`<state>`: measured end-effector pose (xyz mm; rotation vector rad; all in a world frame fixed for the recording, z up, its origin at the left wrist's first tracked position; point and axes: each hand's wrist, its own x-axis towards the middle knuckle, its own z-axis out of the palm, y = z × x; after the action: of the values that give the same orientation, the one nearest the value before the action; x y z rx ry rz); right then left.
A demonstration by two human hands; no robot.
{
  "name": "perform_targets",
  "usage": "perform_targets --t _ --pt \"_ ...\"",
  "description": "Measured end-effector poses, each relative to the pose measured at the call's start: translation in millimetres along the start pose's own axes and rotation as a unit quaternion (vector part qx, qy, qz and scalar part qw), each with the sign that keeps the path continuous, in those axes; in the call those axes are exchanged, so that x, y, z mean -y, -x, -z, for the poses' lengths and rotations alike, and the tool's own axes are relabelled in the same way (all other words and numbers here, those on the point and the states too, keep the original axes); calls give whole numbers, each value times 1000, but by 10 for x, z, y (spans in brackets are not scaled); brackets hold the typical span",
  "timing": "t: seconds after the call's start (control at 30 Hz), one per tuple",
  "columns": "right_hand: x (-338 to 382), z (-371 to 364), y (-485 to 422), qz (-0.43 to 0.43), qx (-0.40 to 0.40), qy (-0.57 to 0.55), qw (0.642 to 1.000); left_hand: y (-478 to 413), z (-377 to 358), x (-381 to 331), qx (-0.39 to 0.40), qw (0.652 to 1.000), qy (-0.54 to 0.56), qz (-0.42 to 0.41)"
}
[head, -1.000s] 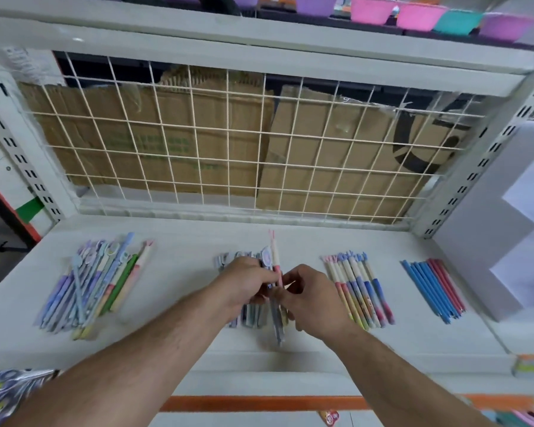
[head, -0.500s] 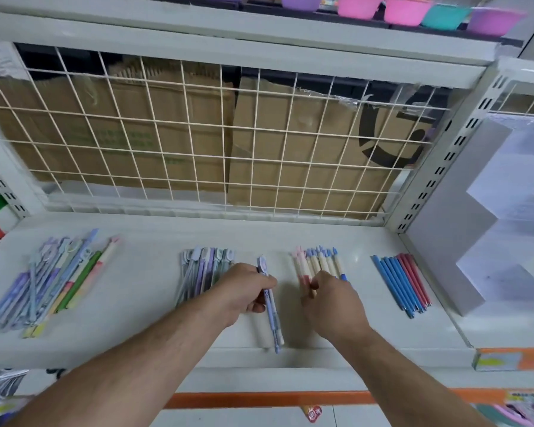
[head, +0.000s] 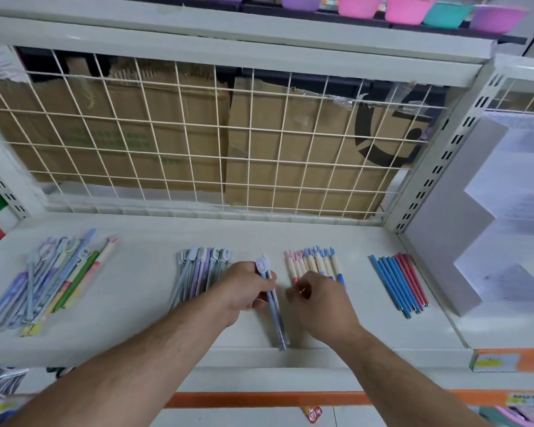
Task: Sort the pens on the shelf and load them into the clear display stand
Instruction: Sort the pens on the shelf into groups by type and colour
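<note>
A white shelf (head: 142, 303) carries the pens in four groups, laid roughly front to back. A loose mixed pile (head: 50, 278) lies at the far left, and a lilac and grey bunch (head: 198, 272) lies just left of centre. Cream pens with pink and blue caps (head: 315, 263) lie right of centre. A neat row of blue and red pens (head: 398, 282) lies near the right end.

The left hand (head: 247, 285) grips a single purple pen (head: 275, 315), fingers curled round its upper half; the pen's tip reaches the shelf's front edge. The right hand (head: 321, 303) covers the near ends of the cream pens with fingers bent. I cannot tell whether it pinches one.

A wire grid (head: 198, 149) closes the back, with flattened cardboard (head: 290, 149) behind it. Coloured bowls (head: 407, 10) sit on the shelf above. A stepped stand (head: 444, 241) stands at the right end, just beside the blue and red row. Bare white strips separate the groups, the widest between the left pile and the lilac bunch.
</note>
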<state>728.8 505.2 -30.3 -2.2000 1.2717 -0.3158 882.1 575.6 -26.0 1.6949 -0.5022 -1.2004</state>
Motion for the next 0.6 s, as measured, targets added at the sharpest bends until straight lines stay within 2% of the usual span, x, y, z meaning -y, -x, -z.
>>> perform_targets --t 0.17,0.4,0.6 --pt "103 -23 60 14 70 -114 991 18 19 11 17 999 41 -20" --pt "190 -62 112 4 86 -143 986 62 143 46 33 997 68 -33" --pt "512 -236 111 32 113 -175 977 96 447 104 -1 996 76 -54"
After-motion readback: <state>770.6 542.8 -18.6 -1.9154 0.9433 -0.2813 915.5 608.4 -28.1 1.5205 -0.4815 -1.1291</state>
